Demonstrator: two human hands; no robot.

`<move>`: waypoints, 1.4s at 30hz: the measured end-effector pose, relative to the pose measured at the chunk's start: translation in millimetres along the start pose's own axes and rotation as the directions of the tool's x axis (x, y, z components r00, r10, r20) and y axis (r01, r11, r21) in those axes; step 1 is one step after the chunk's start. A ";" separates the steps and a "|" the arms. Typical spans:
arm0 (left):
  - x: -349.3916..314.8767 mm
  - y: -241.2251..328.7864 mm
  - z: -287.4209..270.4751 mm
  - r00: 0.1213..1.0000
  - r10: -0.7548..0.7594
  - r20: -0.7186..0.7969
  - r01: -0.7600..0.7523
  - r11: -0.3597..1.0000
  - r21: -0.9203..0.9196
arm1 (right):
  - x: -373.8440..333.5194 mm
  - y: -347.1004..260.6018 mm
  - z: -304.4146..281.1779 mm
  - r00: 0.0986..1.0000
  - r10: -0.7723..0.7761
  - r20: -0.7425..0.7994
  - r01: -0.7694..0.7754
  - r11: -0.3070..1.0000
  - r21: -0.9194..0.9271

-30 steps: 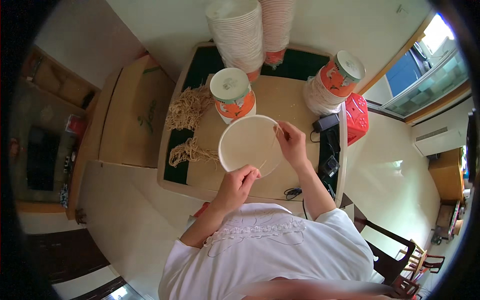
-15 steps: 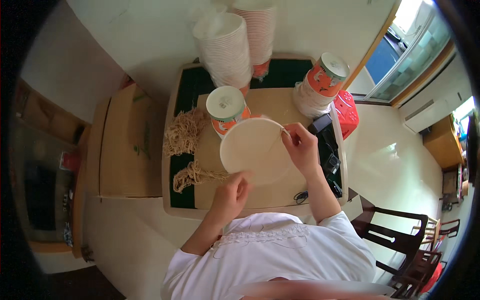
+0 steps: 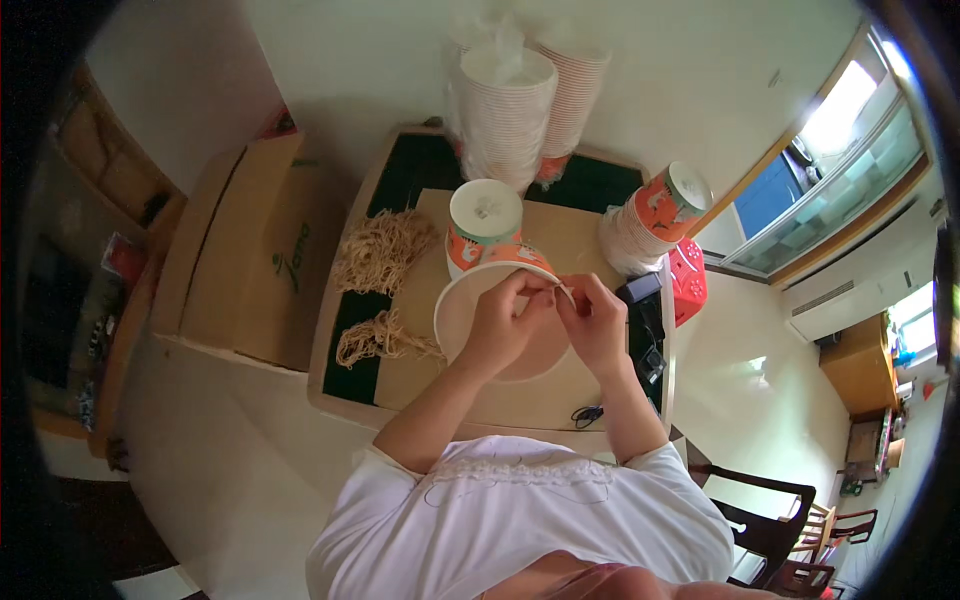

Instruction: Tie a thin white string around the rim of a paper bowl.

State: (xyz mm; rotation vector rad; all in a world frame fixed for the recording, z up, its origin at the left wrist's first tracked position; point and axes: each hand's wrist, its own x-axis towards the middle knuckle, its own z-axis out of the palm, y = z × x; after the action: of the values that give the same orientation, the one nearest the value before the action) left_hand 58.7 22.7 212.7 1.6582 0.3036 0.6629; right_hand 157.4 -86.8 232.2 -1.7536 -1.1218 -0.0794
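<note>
Tangled twine (image 3: pixel 380 250) lies at left, presumably for easy reach; over the cardboard sheet (image 3: pixel 412 298), the paper bucket (image 3: pixel 463 312) has its mouth upturned, apparently exposing the rim; the left hand (image 3: pixel 505 325) pinches there, contents hidden; the right hand (image 3: pixel 598 325) closes its fingers on the rim, seemingly steadying it.

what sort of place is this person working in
Probably a room in a home, doubling as a workspace: a dark wooden chair with an openwork back and a red plastic stool look domestic, while tall nested stacks of white paper-like buckets suggest work.
</note>
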 end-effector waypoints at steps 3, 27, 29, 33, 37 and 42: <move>-3.0 -9.3 9.5 0.999 0.031 -0.005 -0.032 0.989 -0.147 | -4.8 7.6 -6.8 0.998 0.059 -0.019 -0.058 0.995 0.077; -26.8 7.7 25.2 0.995 -0.082 -0.061 0.083 0.997 0.008 | -4.8 41.2 -28.3 0.980 0.185 -0.072 -0.173 0.974 0.148; -43.2 4.6 19.1 0.998 0.041 -0.048 -0.031 0.982 0.184 | 2.6 78.0 -25.5 0.970 0.238 -0.043 -0.226 0.955 0.195; -71.9 -4.7 7.4 1.000 0.007 0.017 -0.011 0.964 0.266 | -7.1 142.8 -11.5 0.950 0.310 -0.014 -0.306 0.942 0.136; -93.5 -49.4 -9.5 0.996 -0.077 -0.048 0.091 0.892 0.443 | -33.0 161.9 8.2 0.926 0.355 0.131 -0.362 0.932 0.032; -114.9 -86.9 -28.4 0.966 -0.257 -0.022 0.197 0.681 0.706 | -68.7 154.4 23.0 0.871 0.400 0.287 -0.418 0.909 0.002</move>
State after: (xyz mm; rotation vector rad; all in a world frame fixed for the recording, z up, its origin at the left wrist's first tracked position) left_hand -35.2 0.8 101.9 2.3226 0.7709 0.2836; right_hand 218.3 -122.4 76.8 -1.9494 -0.9093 0.4752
